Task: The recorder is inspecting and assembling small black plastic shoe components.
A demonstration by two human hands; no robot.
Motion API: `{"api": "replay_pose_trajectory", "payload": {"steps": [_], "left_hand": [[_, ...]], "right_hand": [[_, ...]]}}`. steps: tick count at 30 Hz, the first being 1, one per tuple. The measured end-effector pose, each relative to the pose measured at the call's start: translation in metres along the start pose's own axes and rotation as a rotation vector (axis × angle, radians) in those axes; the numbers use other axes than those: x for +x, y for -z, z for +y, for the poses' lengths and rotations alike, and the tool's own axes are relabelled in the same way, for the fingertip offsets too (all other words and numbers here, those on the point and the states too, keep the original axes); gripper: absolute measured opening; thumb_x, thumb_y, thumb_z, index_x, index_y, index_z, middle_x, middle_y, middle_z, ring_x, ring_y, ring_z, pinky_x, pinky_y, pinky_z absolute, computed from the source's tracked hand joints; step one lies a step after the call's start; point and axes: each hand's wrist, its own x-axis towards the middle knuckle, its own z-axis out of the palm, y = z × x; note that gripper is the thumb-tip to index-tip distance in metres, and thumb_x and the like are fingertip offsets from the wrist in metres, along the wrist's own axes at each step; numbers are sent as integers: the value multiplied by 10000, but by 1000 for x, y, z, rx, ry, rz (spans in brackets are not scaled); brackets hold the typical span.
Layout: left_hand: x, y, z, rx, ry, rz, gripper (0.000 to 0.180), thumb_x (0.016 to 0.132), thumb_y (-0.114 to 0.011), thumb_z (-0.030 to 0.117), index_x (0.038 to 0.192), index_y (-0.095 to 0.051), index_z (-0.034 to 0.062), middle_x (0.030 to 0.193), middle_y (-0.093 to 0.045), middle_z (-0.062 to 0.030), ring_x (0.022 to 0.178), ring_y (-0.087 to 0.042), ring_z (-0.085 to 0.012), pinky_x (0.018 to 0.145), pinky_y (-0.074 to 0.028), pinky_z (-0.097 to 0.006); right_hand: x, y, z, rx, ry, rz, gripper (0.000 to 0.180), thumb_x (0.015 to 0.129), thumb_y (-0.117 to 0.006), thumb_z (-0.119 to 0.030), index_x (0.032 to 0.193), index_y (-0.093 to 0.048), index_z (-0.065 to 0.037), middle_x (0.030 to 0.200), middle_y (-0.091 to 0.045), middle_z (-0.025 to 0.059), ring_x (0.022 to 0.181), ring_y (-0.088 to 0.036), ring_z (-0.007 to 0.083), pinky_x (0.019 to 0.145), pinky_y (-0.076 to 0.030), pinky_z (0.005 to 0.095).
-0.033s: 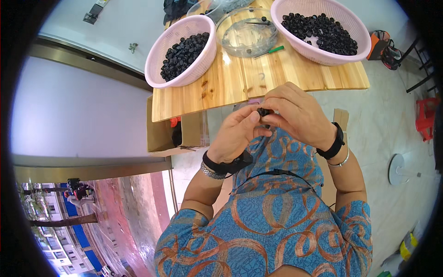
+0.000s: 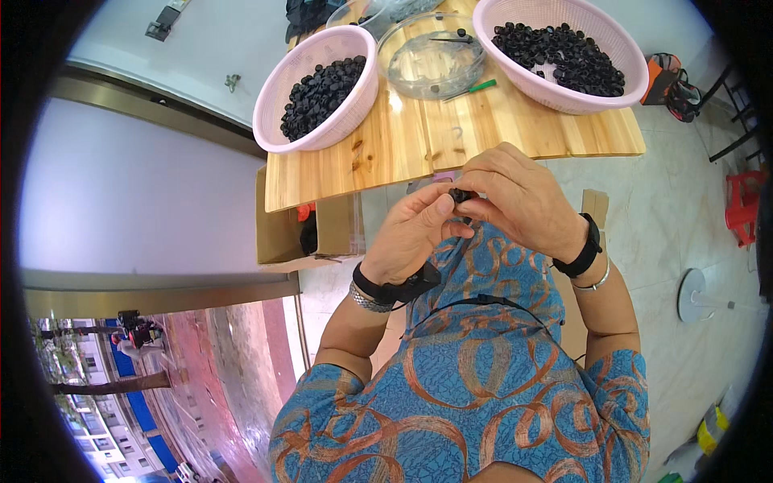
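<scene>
Both my hands pinch one small black part.
Left hand (image 2: 415, 229) and right hand (image 2: 515, 197) meet fingertip to fingertip on the small black part (image 2: 461, 195), just off the wooden table (image 2: 419, 149) edge.

On my worktop (image 2: 419, 149) a dish (image 2: 431, 60) sits between two baskets (image 2: 318, 88) of small parts; a cardboard box (image 2: 310, 233) stands below its left edge.

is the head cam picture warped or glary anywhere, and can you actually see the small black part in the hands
Head view: strong fisheye, the wooden table edge bows and a black rim rings the picture; daylight glares on the clear round dish; the small black part is sharp but mostly hidden between the left hand and right hand.
</scene>
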Motion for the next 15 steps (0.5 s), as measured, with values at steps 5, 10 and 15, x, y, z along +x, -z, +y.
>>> {"api": "replay_pose_trajectory", "payload": {"steps": [5,10,15], "left_hand": [[-1,-5,0,13,-10,50,334,951,-441,193,1198,-463,-31,1124,-545,-116,1008,-553,-179,812,-482,-322],[1,-10,-6,25,-56,68,292,956,-434,176,1166,-483,-21,1092,-548,-88,983,-554,-154,799,-483,-298],[6,-11,-6,38,-76,76,278,956,-432,174,1155,-477,-15,1067,-548,-84,966,-558,-146,783,-500,-296]], "right_hand": [[0,0,1,-6,6,-39,258,702,-646,-130,931,-566,-41,887,-548,83,821,-534,267,716,-464,334],[-4,-5,3,-25,-23,-99,252,719,-634,-130,928,-541,-25,900,-537,93,843,-528,270,736,-461,339],[-4,-9,6,-14,-11,-49,257,724,-641,-118,935,-541,-13,907,-537,106,843,-530,273,736,-461,338]]}}
